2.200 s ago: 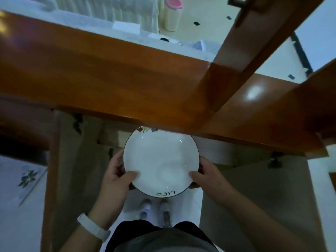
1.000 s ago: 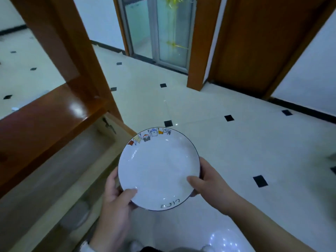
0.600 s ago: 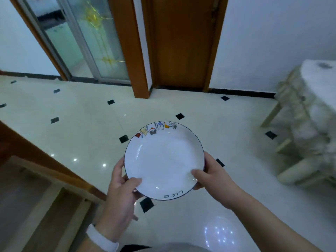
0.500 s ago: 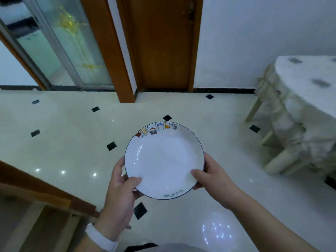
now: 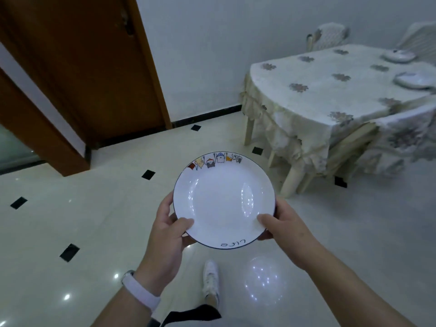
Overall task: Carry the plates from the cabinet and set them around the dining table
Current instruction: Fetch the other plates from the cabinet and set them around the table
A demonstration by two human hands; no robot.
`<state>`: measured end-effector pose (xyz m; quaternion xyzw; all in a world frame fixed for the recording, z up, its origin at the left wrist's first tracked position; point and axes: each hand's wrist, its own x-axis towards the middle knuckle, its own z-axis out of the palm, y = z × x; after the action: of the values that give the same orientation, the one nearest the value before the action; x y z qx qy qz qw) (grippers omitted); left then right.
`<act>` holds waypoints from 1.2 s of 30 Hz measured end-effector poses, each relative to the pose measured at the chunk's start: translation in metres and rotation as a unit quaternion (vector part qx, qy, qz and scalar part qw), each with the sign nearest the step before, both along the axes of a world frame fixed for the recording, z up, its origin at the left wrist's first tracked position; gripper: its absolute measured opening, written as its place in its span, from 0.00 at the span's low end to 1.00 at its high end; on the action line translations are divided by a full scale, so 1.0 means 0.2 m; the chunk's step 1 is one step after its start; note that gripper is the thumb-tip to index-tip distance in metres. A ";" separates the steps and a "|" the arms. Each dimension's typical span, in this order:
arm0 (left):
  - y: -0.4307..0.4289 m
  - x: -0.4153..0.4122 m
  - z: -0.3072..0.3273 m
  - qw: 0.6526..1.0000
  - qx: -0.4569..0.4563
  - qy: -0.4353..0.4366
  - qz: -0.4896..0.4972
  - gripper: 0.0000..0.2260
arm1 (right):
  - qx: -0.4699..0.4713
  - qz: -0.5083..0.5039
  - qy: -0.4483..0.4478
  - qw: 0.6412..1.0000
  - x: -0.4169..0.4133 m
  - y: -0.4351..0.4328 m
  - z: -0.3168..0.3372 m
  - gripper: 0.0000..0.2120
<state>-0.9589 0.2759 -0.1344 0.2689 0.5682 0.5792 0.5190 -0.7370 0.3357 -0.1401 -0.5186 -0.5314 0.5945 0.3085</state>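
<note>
Head view: a white plate with small cartoon figures on its far rim is held level over the tiled floor, the left hand and right hand each gripping an edge, thumbs on top, fingers beneath. Dining table with flowered cloth stands ahead to the right, well apart. Two plates already lie at its far end.

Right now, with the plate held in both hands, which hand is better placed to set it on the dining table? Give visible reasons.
Probably the right hand: it grips the plate on the side nearer the dining table, which stands ahead to the right. The left hand would have to cross over.
</note>
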 end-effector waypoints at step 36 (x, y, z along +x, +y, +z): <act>2.36 0.23 -0.07 0.967 -0.027 -0.024 -0.251 0.27 | -0.017 -0.258 -0.015 0.966 0.25 1.80 -0.06 0.14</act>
<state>-0.9126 0.7485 -0.1493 0.3747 0.4849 0.4211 0.6687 -0.6877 0.6959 -0.1515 -0.6520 -0.3745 0.4957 0.4346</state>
